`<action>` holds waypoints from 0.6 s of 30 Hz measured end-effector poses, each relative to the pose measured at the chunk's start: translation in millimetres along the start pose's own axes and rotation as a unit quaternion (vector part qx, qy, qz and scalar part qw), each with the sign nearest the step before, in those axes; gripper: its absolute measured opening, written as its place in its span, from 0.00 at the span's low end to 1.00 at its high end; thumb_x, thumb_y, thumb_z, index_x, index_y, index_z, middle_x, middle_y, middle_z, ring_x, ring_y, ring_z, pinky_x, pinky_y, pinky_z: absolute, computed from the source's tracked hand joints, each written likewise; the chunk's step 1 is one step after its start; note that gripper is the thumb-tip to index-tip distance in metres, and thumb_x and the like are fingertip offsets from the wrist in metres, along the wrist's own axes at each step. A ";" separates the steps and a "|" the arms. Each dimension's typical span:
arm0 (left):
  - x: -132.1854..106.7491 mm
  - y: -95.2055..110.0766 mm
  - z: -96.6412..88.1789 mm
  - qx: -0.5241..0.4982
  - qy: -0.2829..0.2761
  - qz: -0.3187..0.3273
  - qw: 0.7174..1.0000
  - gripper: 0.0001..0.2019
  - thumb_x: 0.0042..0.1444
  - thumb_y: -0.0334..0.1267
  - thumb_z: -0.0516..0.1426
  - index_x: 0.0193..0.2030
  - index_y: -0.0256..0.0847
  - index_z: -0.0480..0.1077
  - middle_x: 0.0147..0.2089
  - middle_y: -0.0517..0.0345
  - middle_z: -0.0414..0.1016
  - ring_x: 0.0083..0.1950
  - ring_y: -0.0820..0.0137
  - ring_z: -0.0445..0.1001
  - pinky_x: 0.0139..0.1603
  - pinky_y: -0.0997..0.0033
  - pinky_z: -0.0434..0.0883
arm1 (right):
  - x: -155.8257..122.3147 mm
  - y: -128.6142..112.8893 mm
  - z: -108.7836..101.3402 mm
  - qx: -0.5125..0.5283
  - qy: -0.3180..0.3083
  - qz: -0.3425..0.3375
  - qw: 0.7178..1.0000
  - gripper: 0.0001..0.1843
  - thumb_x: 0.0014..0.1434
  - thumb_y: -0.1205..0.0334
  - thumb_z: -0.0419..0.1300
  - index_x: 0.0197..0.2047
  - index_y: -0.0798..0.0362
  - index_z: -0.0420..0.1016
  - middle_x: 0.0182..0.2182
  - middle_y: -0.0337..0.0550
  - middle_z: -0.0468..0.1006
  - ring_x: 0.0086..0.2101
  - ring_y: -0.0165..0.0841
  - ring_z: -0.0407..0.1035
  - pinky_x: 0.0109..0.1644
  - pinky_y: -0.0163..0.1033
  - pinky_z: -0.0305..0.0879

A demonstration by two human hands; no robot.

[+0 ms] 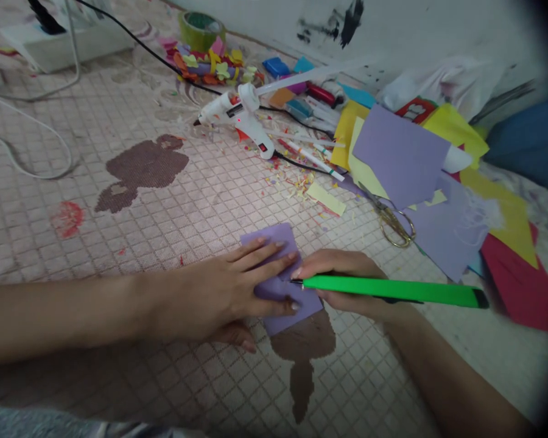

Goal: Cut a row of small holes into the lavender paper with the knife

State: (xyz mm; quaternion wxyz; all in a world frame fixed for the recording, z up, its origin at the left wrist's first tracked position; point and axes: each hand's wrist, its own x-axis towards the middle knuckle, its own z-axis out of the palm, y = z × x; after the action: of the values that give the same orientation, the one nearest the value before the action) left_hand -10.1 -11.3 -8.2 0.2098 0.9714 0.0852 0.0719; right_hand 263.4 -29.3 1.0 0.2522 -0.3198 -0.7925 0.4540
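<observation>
A small sheet of purple paper (274, 234) lies on the patterned tablecloth. Flat on top of it, my left hand (237, 286) spreads its fingers, with the thumb on the cloth at the near side. From the right, my right hand (347, 274) grips a slim green pen (393, 289) near its dark tip. That tip meets the purple sheet just beside my left fingers, where a faint mark shows. The pen's black-ended rear points to the right.
A white glue gun (246, 118) stands behind, its cord trailing right. Gold-handled scissors (395, 225) lie by purple sheets (402, 152) and red paper (520, 280). Farther back are tape (201, 30), colourful paper cutouts (210, 66) and a power strip (64, 45).
</observation>
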 end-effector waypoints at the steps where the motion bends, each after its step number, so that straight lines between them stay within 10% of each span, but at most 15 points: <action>1: -0.1 0.3 -0.5 0.004 -0.006 -0.001 1.000 0.30 0.60 0.54 0.60 0.67 0.48 0.63 0.76 0.39 0.43 0.76 0.44 0.44 0.73 0.39 0.48 | 0.0 0.4 -0.3 0.002 -0.001 -0.003 1.000 0.11 0.64 0.64 0.61 0.49 0.50 0.77 0.43 0.43 0.82 0.44 0.33 0.76 0.48 0.38 0.70; 18: -0.8 -0.2 -0.1 -0.003 0.007 -0.007 1.000 0.28 0.62 0.53 0.59 0.67 0.50 0.64 0.77 0.44 0.42 0.76 0.46 0.45 0.74 0.41 0.46 | -2.5 2.9 1.5 0.014 0.004 -0.002 1.000 0.10 0.63 0.65 0.61 0.48 0.50 0.77 0.42 0.43 0.82 0.43 0.33 0.76 0.47 0.38 0.71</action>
State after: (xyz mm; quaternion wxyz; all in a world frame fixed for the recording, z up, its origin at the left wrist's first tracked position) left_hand -10.9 -11.2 -8.3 0.2125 0.9696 0.0931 0.0774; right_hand 264.9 -30.9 -2.5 0.2609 -0.3161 -0.7858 0.4632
